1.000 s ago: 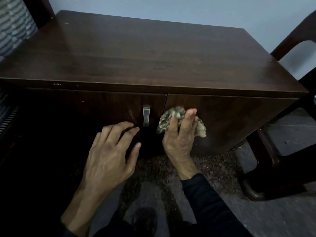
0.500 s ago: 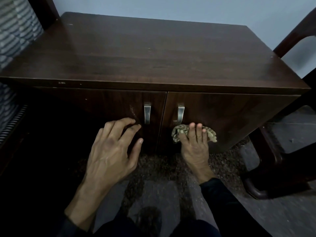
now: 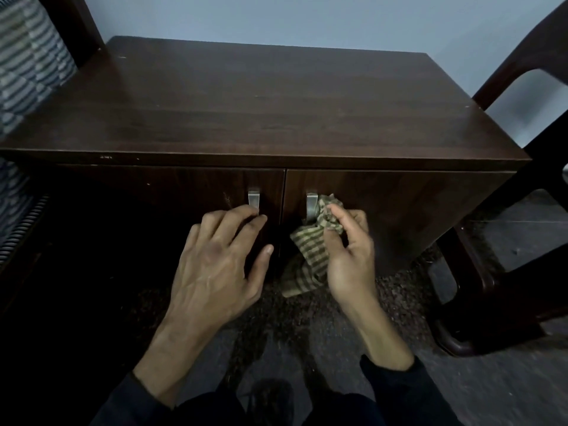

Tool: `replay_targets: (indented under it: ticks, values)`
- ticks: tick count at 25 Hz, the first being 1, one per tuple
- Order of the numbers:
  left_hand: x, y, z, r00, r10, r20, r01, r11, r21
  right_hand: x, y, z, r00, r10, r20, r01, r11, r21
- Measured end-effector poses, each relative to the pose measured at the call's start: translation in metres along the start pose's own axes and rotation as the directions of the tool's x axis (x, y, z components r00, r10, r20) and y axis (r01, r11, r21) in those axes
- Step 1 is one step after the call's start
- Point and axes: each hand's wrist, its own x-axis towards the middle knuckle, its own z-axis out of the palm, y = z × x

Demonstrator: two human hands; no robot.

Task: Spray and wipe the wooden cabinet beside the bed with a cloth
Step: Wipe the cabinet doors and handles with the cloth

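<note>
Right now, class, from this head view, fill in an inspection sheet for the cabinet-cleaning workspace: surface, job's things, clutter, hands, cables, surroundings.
Surface: cabinet top, dark wood, few pale specks; left door and right door closed.
Job's things: striped cloth bunched beside the right door handle; spray bottle not seen.
Clutter: nothing seen.
Hands: left hand rests on the left door by the left door handle; right hand pinches the striped cloth.
Cables: nothing seen.
Surroundings: striped bedding left, dark chair right, pale wall behind.

I see the dark wooden cabinet (image 3: pixel 264 118), both doors closed, and the striped cloth (image 3: pixel 310 250) bunched against its right door beside the metal handle (image 3: pixel 311 207), one end hanging down.
</note>
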Motion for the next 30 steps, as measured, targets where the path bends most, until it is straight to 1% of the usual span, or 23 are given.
replay_targets:
  ticks: [1,2,3,4,5,6,8,9,10,11,12,13,14,15,16,17,19,20,21,23,26,28,30]
  values:
    - [0.000,-0.001,0.000,1.000,0.002,0.012,-0.002,1.000,0.023,0.001,-0.002,-0.007,0.991,0.077,0.111,-0.075,0.997,-0.024]
    - [-0.001,-0.001,0.000,1.000,0.001,0.021,-0.002,0.999,0.037,0.002,-0.004,-0.014,0.965,0.160,0.205,-0.152,0.987,-0.057]
    - [0.000,0.000,0.000,1.000,0.000,0.027,-0.001,0.999,0.042,0.004,-0.006,-0.018,0.934,0.239,0.264,-0.223,0.971,-0.091]
    - [0.001,-0.001,0.001,0.999,-0.004,0.032,0.003,0.999,0.042,0.006,-0.009,-0.020,0.910,0.297,0.289,-0.284,0.955,-0.088]
    - [0.002,-0.001,0.002,0.999,-0.009,0.037,0.007,0.999,0.045,0.010,-0.013,-0.020,0.895,0.338,0.291,-0.346,0.938,-0.024]
    - [0.002,-0.001,0.002,0.999,-0.012,0.040,0.010,0.999,0.051,0.014,-0.018,-0.021,0.880,0.375,0.291,-0.416,0.905,0.091]
    - [0.001,-0.001,0.002,0.999,-0.008,0.043,0.005,0.998,0.064,0.020,-0.025,-0.025,0.819,0.464,0.337,-0.562,0.768,0.307]
    - [0.000,-0.002,0.002,0.999,-0.006,0.045,0.003,0.997,0.073,0.022,-0.027,-0.027,0.793,0.485,0.369,-0.605,0.704,0.373]
    - [0.000,-0.003,0.003,0.999,-0.002,0.049,-0.002,0.997,0.081,0.022,-0.027,-0.027,0.786,0.479,0.391,-0.614,0.681,0.400]
    - [0.000,-0.004,0.003,0.998,0.001,0.055,-0.006,0.996,0.084,0.021,-0.027,-0.026,0.799,0.450,0.399,-0.590,0.715,0.375]
    - [-0.001,-0.006,0.004,0.998,0.002,0.059,-0.007,0.997,0.083,0.019,-0.025,-0.024,0.831,0.397,0.390,-0.514,0.817,0.263]
    - [0.000,-0.006,0.004,0.998,0.004,0.061,-0.009,0.997,0.081,0.017,-0.022,-0.024,0.876,0.313,0.367,-0.362,0.930,0.069]
    - [0.000,-0.007,0.004,0.998,0.007,0.061,-0.012,0.997,0.079,0.015,-0.017,-0.025,0.919,0.191,0.346,-0.148,0.978,-0.147]
    - [0.001,-0.007,0.004,0.998,0.010,0.061,-0.015,0.997,0.077,0.015,-0.014,-0.028,0.935,0.064,0.348,0.057,0.943,-0.328]
    - [0.001,-0.007,0.003,0.998,0.011,0.062,-0.016,0.997,0.076,0.015,-0.011,-0.031,0.934,-0.025,0.356,0.199,0.865,-0.462]
    - [0.002,-0.007,0.002,0.998,0.010,0.063,-0.014,0.997,0.075,0.016,-0.010,-0.033,0.926,-0.089,0.366,0.296,0.772,-0.562]
    - [0.002,-0.006,0.000,0.998,0.001,0.066,-0.006,0.997,0.081,0.017,-0.008,-0.033,0.902,-0.175,0.395,0.416,0.598,-0.685]
    - [0.002,-0.005,0.000,0.997,-0.003,0.072,-0.003,0.996,0.084,0.017,-0.008,-0.033,0.889,-0.208,0.408,0.451,0.553,-0.701]
    - [0.002,-0.003,-0.001,0.997,-0.008,0.079,0.002,0.996,0.087,0.017,-0.010,-0.032,0.879,-0.235,0.415,0.472,0.548,-0.690]
    - [0.002,-0.002,-0.003,0.996,-0.017,0.090,0.009,0.996,0.092,0.020,-0.011,-0.030,0.866,-0.286,0.411,0.497,0.589,-0.637]
    - [0.003,-0.002,-0.005,0.995,-0.018,0.102,0.008,0.995,0.095,0.022,-0.009,-0.026,0.852,-0.367,0.373,0.523,0.598,-0.607]
    - [0.003,-0.003,-0.005,0.995,-0.015,0.100,0.005,0.995,0.100,0.015,0.001,-0.030,0.879,-0.383,0.286,0.477,0.666,-0.574]
    - [0.002,-0.002,-0.004,0.996,-0.014,0.091,0.005,0.995,0.102,0.004,0.010,-0.045,0.911,-0.391,0.131,0.401,0.765,-0.504]
